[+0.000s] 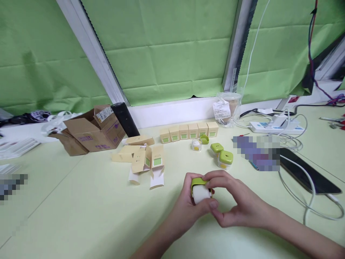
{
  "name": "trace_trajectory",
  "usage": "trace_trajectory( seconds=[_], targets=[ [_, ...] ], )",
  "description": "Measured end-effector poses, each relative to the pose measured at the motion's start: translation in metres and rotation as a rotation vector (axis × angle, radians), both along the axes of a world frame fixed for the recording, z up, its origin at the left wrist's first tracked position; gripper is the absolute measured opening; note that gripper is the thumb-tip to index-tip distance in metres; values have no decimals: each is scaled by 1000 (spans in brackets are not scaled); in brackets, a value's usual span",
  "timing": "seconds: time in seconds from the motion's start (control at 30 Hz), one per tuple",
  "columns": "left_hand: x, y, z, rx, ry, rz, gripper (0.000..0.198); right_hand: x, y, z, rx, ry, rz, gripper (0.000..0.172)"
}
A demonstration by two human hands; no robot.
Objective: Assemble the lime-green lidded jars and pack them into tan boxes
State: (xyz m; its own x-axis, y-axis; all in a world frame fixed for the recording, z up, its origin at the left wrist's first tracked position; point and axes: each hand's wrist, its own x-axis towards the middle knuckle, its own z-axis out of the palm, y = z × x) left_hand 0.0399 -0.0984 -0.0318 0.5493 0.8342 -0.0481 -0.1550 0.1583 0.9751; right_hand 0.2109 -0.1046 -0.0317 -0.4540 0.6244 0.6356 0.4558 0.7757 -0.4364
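Observation:
Just above the table's near side, my left hand [185, 207] is closed round a small green casing with a white rounded block [201, 194] in it. The fingers of my right hand [239, 203] curl over its top and right side, and the thumbs nearly meet below it. What exactly the piece is, I cannot make out. Beyond my hands stand two small clear containers with green lids [225, 157]. Near them sit a clear container with a white top [196, 144] and a loose green cover [204, 139].
Several small cardboard boxes [184, 132] form a row at the back. Opened small cartons [141, 160] lie left of centre, near a brown cardboard box [94, 133] and a black cylinder [125, 118]. On the right are a power strip [277, 126], white cables and a dark phone [309, 171].

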Motion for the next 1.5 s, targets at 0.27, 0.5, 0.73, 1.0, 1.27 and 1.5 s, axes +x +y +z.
trace_trajectory(
  seconds=[0.27,0.5,0.73,1.0,1.27,1.5],
  targets=[
    [4,-5,-14,-124,-165,-114,48,1,-1,-9,103,-74,-40,41],
    [4,-2,-13,-270,-359,-77,23,-3,-3,-8,151,6,-55,51],
    [8,-6,-4,-339,-336,-76,26,-2,-3,-3,126,-67,-66,45],
    [4,-2,-9,-277,-327,-48,35,1,-3,11,-190,-15,84,40],
    [4,-1,-13,-345,-315,-15,29,1,-5,14,-372,93,93,33],
    [4,-3,-9,-384,-349,-16,24,4,-3,12,-222,-77,47,36]
  ],
)
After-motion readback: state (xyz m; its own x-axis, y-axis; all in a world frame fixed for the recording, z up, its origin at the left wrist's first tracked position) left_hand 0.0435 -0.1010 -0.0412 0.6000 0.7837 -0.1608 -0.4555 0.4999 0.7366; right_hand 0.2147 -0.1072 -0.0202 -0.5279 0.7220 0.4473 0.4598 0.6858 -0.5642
